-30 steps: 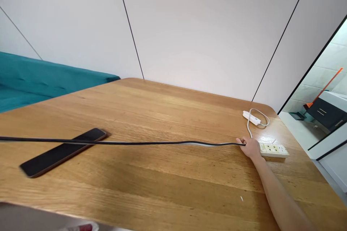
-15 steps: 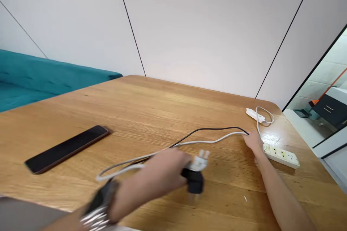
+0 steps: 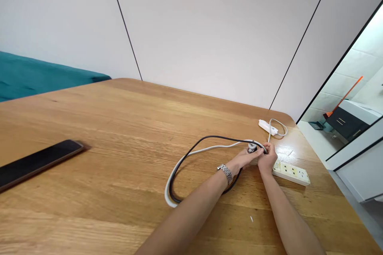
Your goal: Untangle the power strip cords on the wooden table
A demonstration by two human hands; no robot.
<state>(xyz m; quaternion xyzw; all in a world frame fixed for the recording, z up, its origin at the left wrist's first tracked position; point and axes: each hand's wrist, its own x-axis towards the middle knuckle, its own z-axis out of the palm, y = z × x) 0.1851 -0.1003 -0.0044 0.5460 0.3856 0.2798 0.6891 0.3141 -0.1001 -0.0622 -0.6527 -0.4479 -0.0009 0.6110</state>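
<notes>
On the wooden table (image 3: pixel 119 127), a black cable (image 3: pixel 215 136) and white cable (image 3: pixel 166 192) loop left of a power strip (image 3: pixel 291 172); the left hand (image 3: pixel 243 158) grasps a white plug (image 3: pixel 251 146), the right hand's (image 3: pixel 267 161) fingers curled around both cables beside the strip

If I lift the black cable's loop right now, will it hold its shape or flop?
The black cable would probably flop, being thin and loosely curved. It may tug the white cable, as they run close together around the loop.
</notes>
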